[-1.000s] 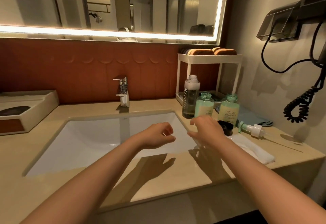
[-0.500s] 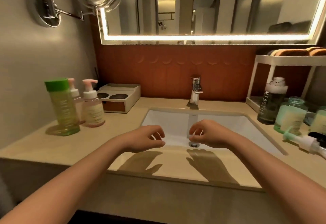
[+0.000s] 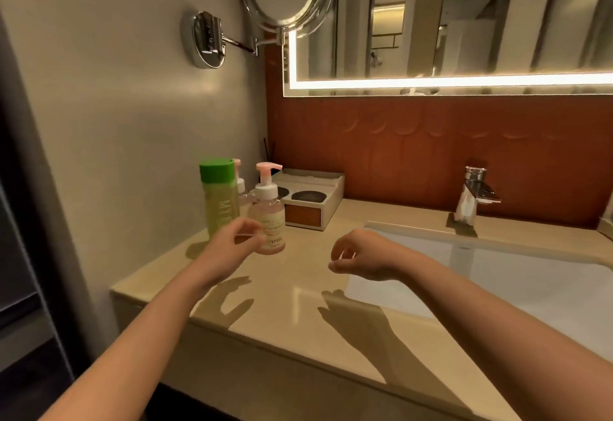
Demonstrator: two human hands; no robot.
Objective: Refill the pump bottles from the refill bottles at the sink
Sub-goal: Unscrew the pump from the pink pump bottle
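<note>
The green-capped refill bottle (image 3: pixel 219 201) stands upright at the far left of the table (image 3: pixel 298 288), close to the wall; its translucent body shows yellow-green liquid. Just right of it stands a clear pump bottle (image 3: pixel 268 218) with a pink pump head and a white collar, and its contents look pale pink. A second pump bottle (image 3: pixel 239 185) is mostly hidden behind these two, so its fill cannot be read. Further right and farther back sits a cream organiser box (image 3: pixel 311 201) with two dark round discs set in its top. The white sink (image 3: pixel 497 264) lies at the right, with the chrome faucet (image 3: pixel 474 198) behind it.

The left hand (image 3: pixel 232 248) hovers directly in front of the refill bottle and the nearer pump bottle, with thumb and fingers loosely curled and parted. Its fingertips overlap the pump bottle's lower left side, but whether they touch it cannot be told. The right hand (image 3: pixel 358 258) hangs above the table just left of the sink, fingers loosely curled and holding nothing, well to the right of the pump bottle.

Half a second ago both hands were over the sink's near rim, with the bottles well off to the left. Now the view has swung left, the left hand has come up to the bottles, and the mint-green bottles at the right are out of view.
</note>
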